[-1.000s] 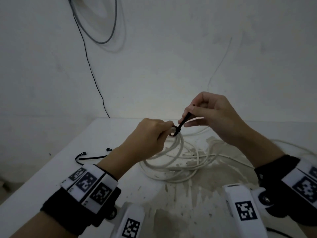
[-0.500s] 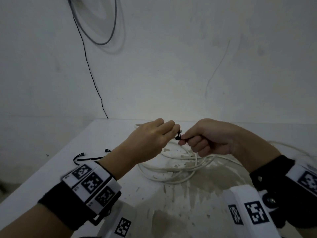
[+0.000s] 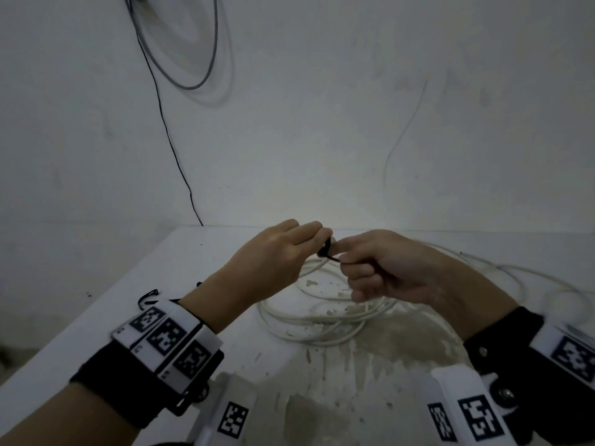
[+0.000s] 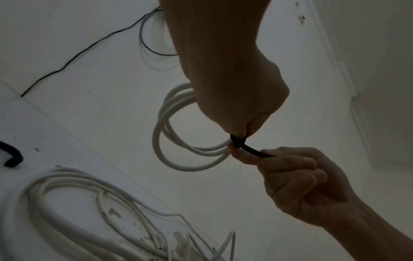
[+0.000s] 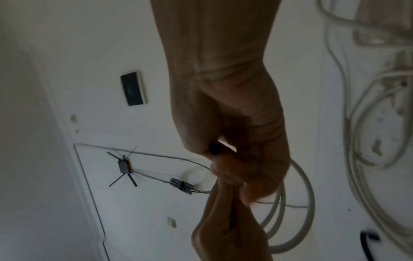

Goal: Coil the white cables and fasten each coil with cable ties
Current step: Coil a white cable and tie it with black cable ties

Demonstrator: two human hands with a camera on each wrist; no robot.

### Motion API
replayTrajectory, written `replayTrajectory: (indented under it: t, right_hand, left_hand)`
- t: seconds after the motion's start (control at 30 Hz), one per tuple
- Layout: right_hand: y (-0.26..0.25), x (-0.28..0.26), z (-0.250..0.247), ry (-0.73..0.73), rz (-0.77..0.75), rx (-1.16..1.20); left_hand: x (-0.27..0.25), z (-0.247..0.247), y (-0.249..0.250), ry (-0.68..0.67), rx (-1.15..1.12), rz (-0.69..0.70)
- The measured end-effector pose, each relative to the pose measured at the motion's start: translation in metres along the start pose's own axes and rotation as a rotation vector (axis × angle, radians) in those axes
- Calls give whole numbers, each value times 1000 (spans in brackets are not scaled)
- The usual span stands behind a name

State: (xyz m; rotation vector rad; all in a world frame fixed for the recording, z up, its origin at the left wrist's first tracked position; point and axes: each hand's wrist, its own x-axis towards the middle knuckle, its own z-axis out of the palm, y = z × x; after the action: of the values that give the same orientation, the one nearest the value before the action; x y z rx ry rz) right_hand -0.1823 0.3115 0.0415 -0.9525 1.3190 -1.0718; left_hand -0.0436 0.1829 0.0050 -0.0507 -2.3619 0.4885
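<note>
A small white cable coil (image 4: pixel 176 141) hangs from my left hand (image 3: pixel 317 241), which pinches it where a black cable tie (image 4: pixel 242 147) wraps the strands. My right hand (image 3: pixel 349 263) is a fist gripping the tie's tail, close to the right of the left fingertips. Head view shows only a short piece of the cable tie (image 3: pixel 325 252) between the hands. From the right wrist, the cable coil (image 5: pixel 299 208) loops behind both hands. A larger loose white cable (image 3: pixel 322 320) lies on the table (image 3: pixel 135 278) beneath them.
Spare black cable ties (image 3: pixel 148 297) lie on the table beside my left wrist. More white cable (image 3: pixel 521 275) trails off to the right. A black wire (image 3: pixel 167 130) and a grey wire loop (image 3: pixel 206 59) hang on the wall behind. The tabletop paint is flaking near me.
My right hand came down from above the left hand to level with it and closed into a fist on the tie's tail. The tie's loop has drawn small against the coil.
</note>
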Motion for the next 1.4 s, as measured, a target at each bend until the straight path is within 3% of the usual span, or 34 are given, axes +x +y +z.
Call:
replayTrajectory:
  t: [0.13,0.33,0.53,0.7,0.93,1.07,1.17,1.23,1.3,1.4]
  right_hand:
    - [2,-1,1,-26,125,-75]
    - [11,9,5,143,162,45]
    - [25,12,12,360,10,186]
    - [28,14,14,399,-46,297]
    - [31,16,16,486,-151,225]
    - [30,16,16,442,-223,234]
    - [23,13,10,292,-230,238]
    - [17,10,5,167,-136,257]
    - [11,9,2,115,-32,214]
    - [7,11,3,156,61,154]
  left_hand:
    - [-3,3,0,-11,12,33]
    - [-3,12,11,-17,-18,27]
    - [2,13,17,-18,-60,-43]
    - [1,14,17,75,-129,-58]
    - [2,16,16,130,-219,-111]
    - [7,8,17,161,-380,-240]
    - [10,2,16,119,-600,-542]
    - [10,2,11,66,-767,-713]
    - [9,1,10,28,-841,-744]
    - [6,1,15,17,-803,-683]
